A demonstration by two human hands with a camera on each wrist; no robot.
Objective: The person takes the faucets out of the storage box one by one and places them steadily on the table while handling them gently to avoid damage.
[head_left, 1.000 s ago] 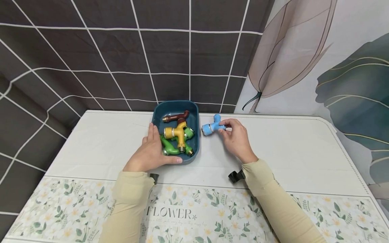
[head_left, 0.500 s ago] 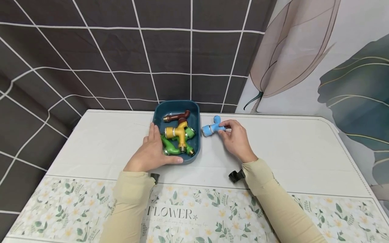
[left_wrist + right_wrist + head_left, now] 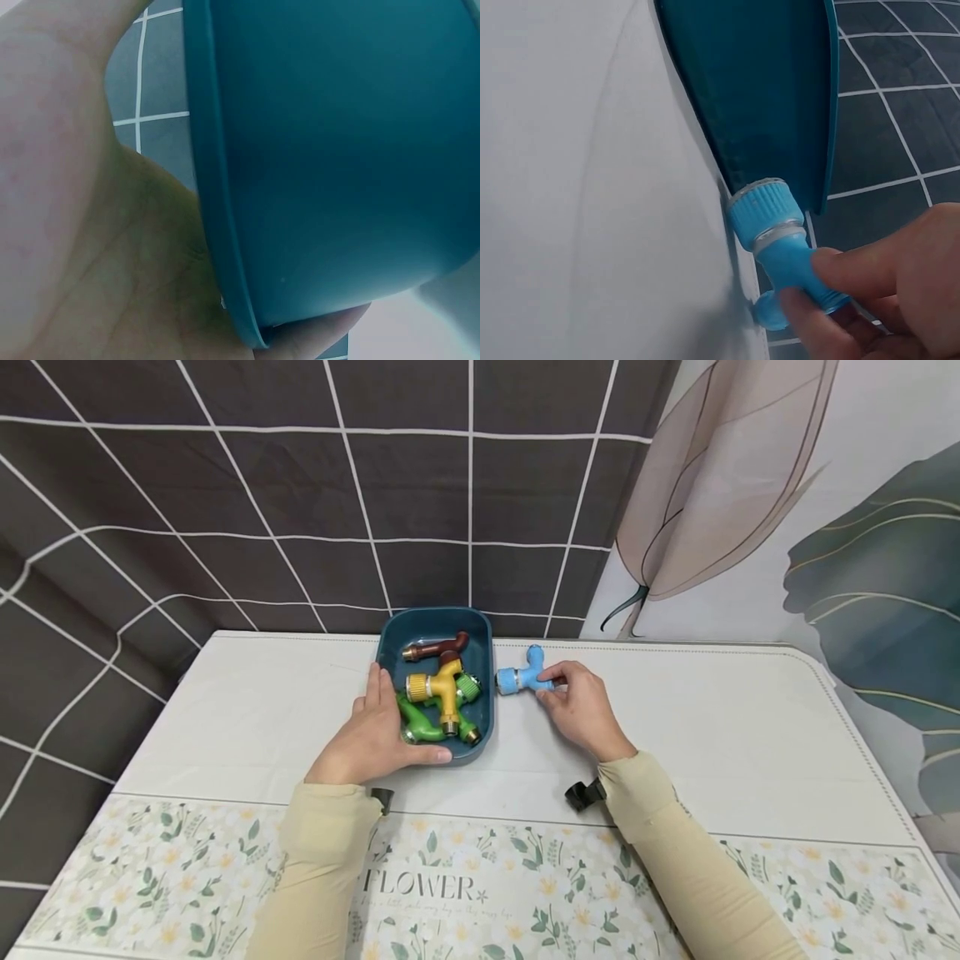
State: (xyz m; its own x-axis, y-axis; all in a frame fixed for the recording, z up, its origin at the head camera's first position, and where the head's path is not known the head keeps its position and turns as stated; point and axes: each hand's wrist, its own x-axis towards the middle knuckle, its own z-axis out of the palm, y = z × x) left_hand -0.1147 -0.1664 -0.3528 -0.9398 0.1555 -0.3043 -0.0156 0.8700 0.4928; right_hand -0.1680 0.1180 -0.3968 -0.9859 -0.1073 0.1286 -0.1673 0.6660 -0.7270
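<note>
Just right of the tub (image 3: 435, 623), the right hand (image 3: 585, 708) pinches a blue tap (image 3: 531, 672); the left hand (image 3: 365, 737), straight-fingered, rests against the tub's left side. Positioning the tap appears underway; the next move likely calls for a steady pinch.
</note>
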